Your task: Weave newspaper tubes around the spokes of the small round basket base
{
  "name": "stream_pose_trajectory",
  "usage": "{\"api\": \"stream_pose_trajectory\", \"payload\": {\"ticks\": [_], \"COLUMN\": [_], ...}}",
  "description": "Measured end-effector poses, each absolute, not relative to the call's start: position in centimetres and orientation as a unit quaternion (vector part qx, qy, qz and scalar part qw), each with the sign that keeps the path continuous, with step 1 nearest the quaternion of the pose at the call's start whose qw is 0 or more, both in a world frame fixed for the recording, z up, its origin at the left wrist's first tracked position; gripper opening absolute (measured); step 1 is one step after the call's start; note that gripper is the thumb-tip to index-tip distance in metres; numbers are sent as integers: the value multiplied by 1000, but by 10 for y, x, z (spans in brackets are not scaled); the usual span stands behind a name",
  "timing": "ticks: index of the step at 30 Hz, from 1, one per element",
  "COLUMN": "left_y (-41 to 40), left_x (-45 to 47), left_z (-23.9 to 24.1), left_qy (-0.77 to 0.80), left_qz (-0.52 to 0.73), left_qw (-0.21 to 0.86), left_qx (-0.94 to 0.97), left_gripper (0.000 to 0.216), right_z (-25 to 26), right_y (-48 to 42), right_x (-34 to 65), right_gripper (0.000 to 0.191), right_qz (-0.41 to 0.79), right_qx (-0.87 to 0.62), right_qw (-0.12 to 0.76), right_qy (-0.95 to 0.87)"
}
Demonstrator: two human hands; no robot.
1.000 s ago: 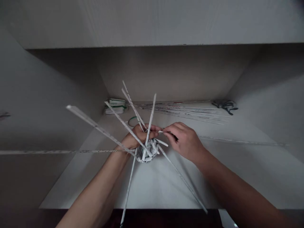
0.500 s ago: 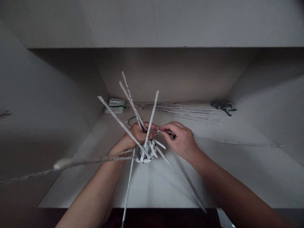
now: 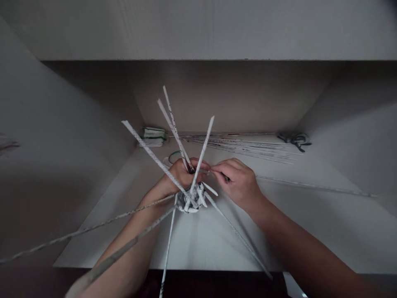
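A small woven piece of rolled paper tubes [image 3: 190, 203] hangs over the front of the shelf, with several white tubes sticking out of it in all directions. My left hand [image 3: 185, 173] is closed around the tubes at its far side, fingertips pointing right. Thumb and fingers of my right hand [image 3: 238, 180] pinch the end of a paper tube close to the left fingertips. A long thin paper tube [image 3: 313, 188] stretches out to the right from behind my right hand. Its link to the pinched end is hidden by the hand.
Behind my hands lies a bundle of loose paper tubes [image 3: 245, 145]. A white and green packet [image 3: 154, 137] is at the back left, and black-handled scissors [image 3: 296, 140] at the back right. Side walls and an upper panel [image 3: 198, 33] enclose the shelf [image 3: 198, 248].
The near-left tubes have swung: one now dips toward the bottom edge, beside the left forearm. My right fingertips have shifted slightly, still pinching. The whole view has moved a little.
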State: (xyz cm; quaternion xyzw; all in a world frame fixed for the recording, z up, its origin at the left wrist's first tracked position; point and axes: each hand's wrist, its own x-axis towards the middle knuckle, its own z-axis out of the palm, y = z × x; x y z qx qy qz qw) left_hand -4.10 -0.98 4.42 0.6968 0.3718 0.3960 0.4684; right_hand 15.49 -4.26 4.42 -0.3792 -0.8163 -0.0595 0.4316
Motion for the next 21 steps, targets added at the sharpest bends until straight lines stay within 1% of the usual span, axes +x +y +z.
{"api": "stream_pose_trajectory", "payload": {"ticks": [4,11,14,18,21], "left_y": [-10,-11,-11,-10,-10], "left_x": [-42,-43,-42,-41,-41], "left_z": [44,45,46,47,48], "left_qy": [378,370,388,395,389], "left_qz": [386,384,383,379,389], "left_qw": [468,498,517,560,572], "left_qx": [699,684,659,622,609], "left_gripper": [26,32,30,25,25], "right_z": [44,46,47,48,47], "right_y": [-43,-43,-44,-44,-43], "right_x": [156,154,154,155,156], "right_gripper": [15,14,12,9,8], "right_qz": [-105,-106,-114,-132,-120], "right_qx": [-357,-378,-378,-351,-341], "right_qw": [418,382,368,385,409], "right_qy": [-829,-836,-842,-843,-838]}}
